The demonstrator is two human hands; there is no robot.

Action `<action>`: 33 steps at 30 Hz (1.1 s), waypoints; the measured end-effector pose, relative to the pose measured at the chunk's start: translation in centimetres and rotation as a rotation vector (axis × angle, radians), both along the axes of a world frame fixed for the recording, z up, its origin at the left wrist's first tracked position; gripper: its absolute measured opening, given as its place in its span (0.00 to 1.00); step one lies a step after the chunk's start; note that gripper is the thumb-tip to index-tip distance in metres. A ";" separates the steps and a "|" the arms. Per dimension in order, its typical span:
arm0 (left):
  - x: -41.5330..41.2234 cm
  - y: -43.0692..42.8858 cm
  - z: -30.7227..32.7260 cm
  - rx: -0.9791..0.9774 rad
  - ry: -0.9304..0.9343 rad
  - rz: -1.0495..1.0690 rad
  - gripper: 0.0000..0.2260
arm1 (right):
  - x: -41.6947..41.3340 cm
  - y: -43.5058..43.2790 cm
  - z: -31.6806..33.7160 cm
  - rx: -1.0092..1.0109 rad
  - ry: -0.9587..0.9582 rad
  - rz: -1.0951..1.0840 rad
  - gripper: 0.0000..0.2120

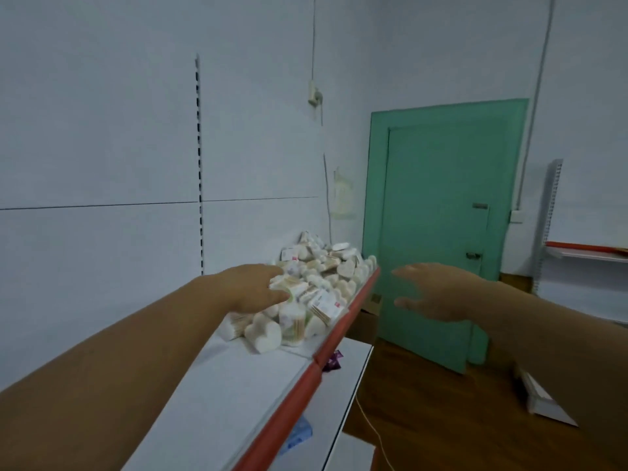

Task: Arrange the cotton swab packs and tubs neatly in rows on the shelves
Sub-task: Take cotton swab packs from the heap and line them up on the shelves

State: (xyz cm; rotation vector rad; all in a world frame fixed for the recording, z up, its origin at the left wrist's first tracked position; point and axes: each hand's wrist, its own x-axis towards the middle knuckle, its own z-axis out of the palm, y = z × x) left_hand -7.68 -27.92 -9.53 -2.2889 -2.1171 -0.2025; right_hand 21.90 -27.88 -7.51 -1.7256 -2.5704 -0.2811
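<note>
Ok so the shelf (238,385) runs straight away from me, and it's bare on the near side of my left hand (248,287). The whole pile (326,283) of swab packs and tubs starts right at that hand's fingertips and stretches on beyond them. Its long axis follows the shelf's red edge (299,396). Nothing's in rows yet, stuff points every which way.

Left hand is clearly the nearer one, it's already over the pile's near end. My right hand (438,294) hangs in the air off the shelf, well to the right of the red edge. Its fingers are spread and it holds nothing.

One pack (289,283) sits between my left thumb and fingers, long side lying roughly across the shelf toward the edge. Too blurry to say if I've actually pinched it. Just below the thumb a heart tub (263,334) lies tipped over with its flat face toward me. I'd guess that near end gets sorted first.
</note>
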 end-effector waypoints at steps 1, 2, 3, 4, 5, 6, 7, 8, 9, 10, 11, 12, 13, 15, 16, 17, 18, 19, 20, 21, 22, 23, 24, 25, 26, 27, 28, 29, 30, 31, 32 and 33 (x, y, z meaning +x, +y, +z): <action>-0.1 2.3 -0.2 0.014 -0.016 -0.001 0.29 | -0.2 1.8 0.1 0.022 0.033 -0.001 0.28; -0.1 4.4 -0.7 0.009 -0.020 0.001 0.29 | -0.3 3.6 0.0 0.025 0.037 0.002 0.28; 0.1 6.0 -1.2 -0.011 0.002 0.001 0.28 | -0.5 5.1 -0.3 -0.001 0.028 0.003 0.27; 0.1 7.6 -1.8 -0.031 0.035 0.005 0.27 | -0.5 6.8 -1.0 -0.035 0.011 0.002 0.27; 0.0 9.1 -2.2 -0.028 0.070 0.010 0.25 | -0.5 8.3 -1.5 -0.058 -0.012 0.020 0.28; -0.3 10.6 -2.5 -0.015 0.096 0.025 0.24 | -0.4 9.8 -1.8 -0.073 -0.020 0.041 0.28; -0.6 12.0 -2.5 -0.001 0.113 0.047 0.24 | -0.4 11.3 -2.1 -0.083 -0.004 0.053 0.29; -1.1 13.3 -2.4 0.009 0.119 0.076 0.24 | -0.4 13.1 -2.4 -0.099 0.020 0.057 0.28; -1.5 14.4 -2.3 0.012 0.108 0.105 0.25 | -0.4 14.8 -2.7 -0.109 0.042 0.072 0.28; -1.9 15.5 -2.3 0.001 0.074 0.131 0.26 | -0.5 16.8 -3.2 -0.120 0.061 0.093 0.26; -2.2 16.4 -2.2 -0.016 0.029 0.150 0.27 | -0.7 18.9 -3.7 -0.119 0.082 0.131 0.24; -2.4 17.3 -2.3 -0.038 -0.010 0.166 0.27 | -1.0 21.0 -4.2 -0.122 0.112 0.163 0.23; -2.5 17.9 -2.3 -0.057 -0.027 0.178 0.27 | -1.6 22.8 -4.7 -0.118 0.142 0.206 0.22; -2.6 18.9 -2.2 -0.123 -0.032 0.210 0.26 | -3.3 26.4 -5.8 -0.106 0.169 0.307 0.25; -2.6 19.2 -2.1 -0.169 -0.038 0.233 0.26 | -4.3 27.7 -6.1 -0.109 0.160 0.371 0.26; -2.5 19.4 -1.9 -0.222 -0.040 0.261 0.27 | -5.3 29.0 -6.4 -0.104 0.153 0.453 0.27; -2.5 19.4 -1.6 -0.278 -0.035 0.292 0.28 | -6.3 30.1 -6.4 -0.110 0.158 0.528 0.27; -2.4 19.3 -1.4 -0.326 -0.023 0.328 0.30 | -7.3 30.8 -6.1 -0.116 0.168 0.599 0.26; -2.3 19.0 -1.3 -0.362 -0.018 0.370 0.32 | -8.3 31.5 -5.9 -0.126 0.179 0.667 0.26; -2.2 18.7 -1.4 -0.384 -0.019 0.409 0.33 | -9.2 31.9 -5.5 -0.127 0.191 0.737 0.25; -2.1 18.4 -1.5 -0.405 -0.022 0.439 0.33 | -10.0 32.0 -5.2 -0.127 0.199 0.800 0.25; -1.8 18.1 -1.6 -0.427 -0.010 0.456 0.32 | -10.8 32.1 -5.0 -0.128 0.195 0.864 0.25; -1.7 17.8 -1.8 -0.446 0.012 0.464 0.30 | -11.5 32.0 -5.0 -0.136 0.191 0.929 0.24; -1.5 17.6 -2.0 -0.459 0.033 0.465 0.28 | -12.2 31.7 -5.2 -0.157 0.176 0.986 0.24; -1.4 17.4 -2.3 -0.470 0.042 0.465 0.26 | -12.8 31.3 -5.5 -0.188 0.160 1.038 0.23; -1.3 17.2 -2.5 -0.471 0.031 0.474 0.25 | -13.2 31.0 -6.0 -0.209 0.144 1.086 0.22; -1.3 17.1 -2.8 -0.467 0.009 0.490 0.24 | -13.6 30.8 -6.5 -0.213 0.136 1.126 0.21; -1.2 17.0 -3.0 -0.451 -0.010 0.501 0.23 | -13.9 30.7 -7.1 -0.200 0.132 1.157 0.19; -1.3 16.9 -3.2 -0.419 -0.027 0.503 0.22 | -14.1 30.7 -7.5 -0.190 0.137 1.180 0.18; -1.4 16.9 -3.5 -0.372 -0.045 0.498 0.20 | -14.2 30.7 -7.8 -0.191 0.147 1.185 0.18; -1.6 16.8 -3.8 -0.325 -0.074 0.497 0.19 | -14.2 30.7 -7.9 -0.203 0.161 1.181 0.17; -1.7 16.6 -3.9 -0.281 -0.118 0.501 0.18 | -14.2 30.7 -8.0 -0.219 0.174 1.173 0.17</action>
